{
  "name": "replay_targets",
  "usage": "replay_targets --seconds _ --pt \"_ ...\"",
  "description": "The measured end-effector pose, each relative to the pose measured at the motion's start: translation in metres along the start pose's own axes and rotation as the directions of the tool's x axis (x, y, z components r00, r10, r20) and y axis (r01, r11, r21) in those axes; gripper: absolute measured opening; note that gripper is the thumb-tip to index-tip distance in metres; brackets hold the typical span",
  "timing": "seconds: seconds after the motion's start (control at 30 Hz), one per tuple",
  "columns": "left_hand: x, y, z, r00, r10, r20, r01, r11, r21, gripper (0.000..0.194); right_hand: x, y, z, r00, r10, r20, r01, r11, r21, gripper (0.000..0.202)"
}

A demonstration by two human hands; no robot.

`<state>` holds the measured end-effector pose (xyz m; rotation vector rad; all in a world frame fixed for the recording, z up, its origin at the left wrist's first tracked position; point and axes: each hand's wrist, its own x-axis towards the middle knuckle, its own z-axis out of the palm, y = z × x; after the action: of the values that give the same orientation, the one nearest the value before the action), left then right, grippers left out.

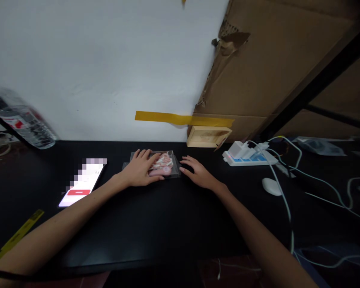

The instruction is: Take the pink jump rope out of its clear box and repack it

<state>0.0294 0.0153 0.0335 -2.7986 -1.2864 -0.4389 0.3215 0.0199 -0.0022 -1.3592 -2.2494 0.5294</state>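
A clear plastic package (175, 168) with pink and white items inside lies on the black table (156, 224), near the wall. My left hand (142, 168) rests over its left part, palm down with the fingers spread, and hides some of it. Just right of the package, my right hand (198, 173) is near its right edge, fingers apart and with nothing in them. Whether its fingertips touch the package is hard to tell.
At the left are a lit phone (85, 182) and a water bottle (27, 124). A small wooden box (208, 137) stands against the wall. Rightward are a white power strip (249, 158) with plugs, loose cables and a white mouse (271, 187).
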Motion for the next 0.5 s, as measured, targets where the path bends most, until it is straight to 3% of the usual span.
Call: replay_targets --seconds 0.3,0.5 --pt "-0.001 0.000 0.001 0.998 -0.007 -0.056 0.005 0.999 -0.036 0.086 0.001 -0.003 0.000 0.999 0.035 0.010 -0.036 0.992 0.123 0.050" --pt "0.001 0.002 0.000 1.000 -0.012 -0.011 0.012 1.000 0.003 0.088 0.001 -0.016 -0.011 0.998 -0.037 0.052 0.021 0.961 0.277 0.055"
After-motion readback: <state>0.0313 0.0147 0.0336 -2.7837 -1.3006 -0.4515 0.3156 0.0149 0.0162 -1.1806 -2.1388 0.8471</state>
